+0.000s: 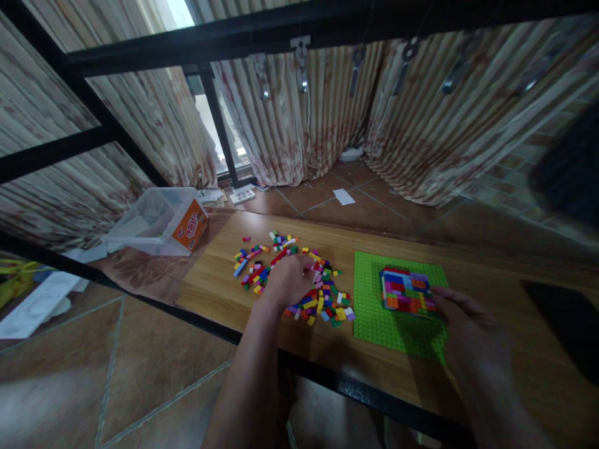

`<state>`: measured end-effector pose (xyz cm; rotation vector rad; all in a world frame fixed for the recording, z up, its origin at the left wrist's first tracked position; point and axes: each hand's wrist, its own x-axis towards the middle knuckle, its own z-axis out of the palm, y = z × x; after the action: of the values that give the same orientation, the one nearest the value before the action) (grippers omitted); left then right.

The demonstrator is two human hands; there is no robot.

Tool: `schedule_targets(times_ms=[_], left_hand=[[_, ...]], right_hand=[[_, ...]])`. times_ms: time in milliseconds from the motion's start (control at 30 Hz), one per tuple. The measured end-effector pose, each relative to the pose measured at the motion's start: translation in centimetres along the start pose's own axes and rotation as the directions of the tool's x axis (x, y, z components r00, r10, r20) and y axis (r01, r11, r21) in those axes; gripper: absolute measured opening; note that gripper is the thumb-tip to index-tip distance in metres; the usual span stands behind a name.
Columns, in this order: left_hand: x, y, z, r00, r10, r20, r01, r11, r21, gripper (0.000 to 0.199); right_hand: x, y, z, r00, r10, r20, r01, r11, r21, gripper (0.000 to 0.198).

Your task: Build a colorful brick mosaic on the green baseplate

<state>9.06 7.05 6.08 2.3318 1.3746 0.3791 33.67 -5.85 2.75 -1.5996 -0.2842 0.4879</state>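
Loose toy building bricks in many colours lie scattered over the wooden tabletop. My left hand reaches down into this pile with its fingers curled together. What its fingertips pinch, if anything, is hidden. To the right lies a green studded baseplate. On it stands a low rectangular build of multicoloured bricks, with a patchwork of red, blue, purple and orange on top. My right hand has its fingers closed at the right edge of that build, and part of the grip is hidden.
A clear plastic box with an orange label stands beyond the table's left end. A dark flat object lies at the table's right. Black metal bars cross in front, with striped curtains behind. Paper lies on the tiled floor.
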Motion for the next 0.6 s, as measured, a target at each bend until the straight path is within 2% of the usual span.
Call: schedule_targets(times_ms=[67, 133, 167, 333, 500, 533, 600], left_hand=[[0.0, -1.2, -1.0, 0.976, -0.186, -0.111, 0.190, 0.981, 0.029, 0.024], [-0.1, -2.8, -1.9, 0.917, -0.359, -0.173, 0.368, 0.930, 0.018, 0.026], [-0.3, -3.6, -2.3, 0.895, -0.408, -0.179, 0.417, 0.909, 0.013, 0.026], [-1.6, -7.3, -3.8, 0.804, -0.556, -0.211, 0.569, 0.822, 0.005, 0.026], [-2.6, -10.2, -4.6, 0.648, -0.635, -0.420, 0.671, 0.737, -0.080, 0.037], [-2.6, -10.7, -4.7, 0.628, -0.644, -0.436, 0.684, 0.725, -0.084, 0.039], [-2.4, -11.6, -4.5, 0.625, -0.651, -0.431, 0.692, 0.717, -0.080, 0.041]], right_hand=[[-0.2, -0.3, 0.1, 1.000, -0.002, -0.005, 0.001, 0.999, -0.034, 0.016], [-0.3, -0.4, 0.1, 1.000, 0.005, -0.008, -0.005, 0.999, -0.035, 0.017], [-0.2, -0.4, 0.0, 1.000, 0.008, -0.003, -0.008, 1.000, -0.030, 0.018], [0.0, 0.1, 0.0, 1.000, 0.026, -0.003, -0.026, 1.000, -0.018, 0.021], [-0.3, -0.6, 0.2, 1.000, 0.026, -0.014, -0.027, 0.993, -0.117, 0.019], [-0.4, -0.8, 0.2, 1.000, 0.020, -0.015, -0.022, 0.989, -0.147, 0.018], [-0.3, -0.7, 0.2, 1.000, 0.003, -0.026, -0.008, 0.979, -0.203, 0.018]])
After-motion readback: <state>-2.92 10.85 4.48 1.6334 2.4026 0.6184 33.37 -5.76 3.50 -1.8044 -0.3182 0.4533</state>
